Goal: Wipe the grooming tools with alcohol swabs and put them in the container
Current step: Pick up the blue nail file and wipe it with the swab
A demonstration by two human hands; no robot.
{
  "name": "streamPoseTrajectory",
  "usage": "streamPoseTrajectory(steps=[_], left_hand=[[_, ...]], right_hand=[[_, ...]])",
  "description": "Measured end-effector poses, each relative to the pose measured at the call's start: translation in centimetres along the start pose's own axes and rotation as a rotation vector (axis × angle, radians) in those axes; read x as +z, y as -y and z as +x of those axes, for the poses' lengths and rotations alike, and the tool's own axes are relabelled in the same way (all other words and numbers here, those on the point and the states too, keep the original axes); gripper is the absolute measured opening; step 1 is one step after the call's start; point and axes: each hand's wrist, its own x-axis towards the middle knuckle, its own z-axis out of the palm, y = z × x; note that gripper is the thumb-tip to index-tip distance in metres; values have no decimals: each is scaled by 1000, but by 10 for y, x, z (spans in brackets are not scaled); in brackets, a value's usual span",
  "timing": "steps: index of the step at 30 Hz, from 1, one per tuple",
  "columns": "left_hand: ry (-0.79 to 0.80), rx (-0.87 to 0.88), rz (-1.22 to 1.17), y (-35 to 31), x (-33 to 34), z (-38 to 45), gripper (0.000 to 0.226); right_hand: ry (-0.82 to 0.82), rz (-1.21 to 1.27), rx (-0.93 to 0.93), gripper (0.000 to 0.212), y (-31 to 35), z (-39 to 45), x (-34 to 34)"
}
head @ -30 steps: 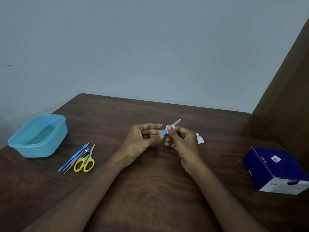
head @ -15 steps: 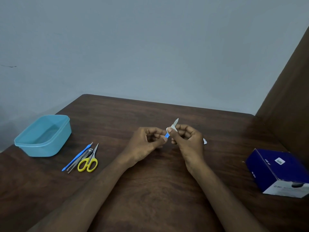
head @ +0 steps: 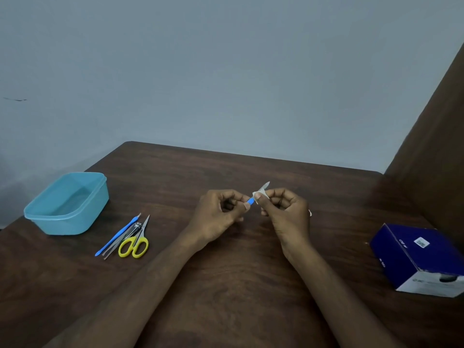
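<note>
Over the middle of the dark wooden table, the left hand pinches the blue handle of a small grooming tool, its grip clamped on it. The right hand pinches a white alcohol swab around the tool's metal blade, whose tip pokes out toward the far edge. Toward the left edge lie yellow scissors, a nail clipper and a blue-handled pick together. Beyond them, the blue container sits at the far-left corner. A dark blue box rests at the right edge.
</note>
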Motion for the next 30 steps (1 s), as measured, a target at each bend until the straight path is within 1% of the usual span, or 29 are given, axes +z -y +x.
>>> streamPoseTrajectory(steps=[3, 8, 11, 15, 19, 22, 25, 27, 30], left_hand=[[-9, 24, 39, -2, 0, -2, 6], [-160, -47, -17, -5, 1, -2, 6], [-138, -36, 17, -8, 2, -3, 7], [-89, -6, 74, -11, 5, -5, 7], [-107, -38, 109, -11, 5, -5, 8], [-143, -63, 76, -12, 4, -4, 7], [-105, -51, 102, -12, 4, -5, 6], [-93, -38, 118, -13, 4, -6, 7], [-158, -50, 104, -13, 4, -5, 6]], right_hand=[[-3, -42, 15, 19, -1, -1, -1], [-95, -42, -15, 14, -2, 0, -4], [-52, -17, -52, 15, 1, -1, -2], [-21, -137, -32, 20, 0, -2, 1], [-85, -208, -30, 21, -2, -3, -2], [-126, -150, -35, 19, 0, -1, -1], [-118, -128, -66, 17, 2, 1, 0], [-126, -171, -69, 19, 1, -1, 1], [-183, -279, -81, 19, -2, -2, -3]])
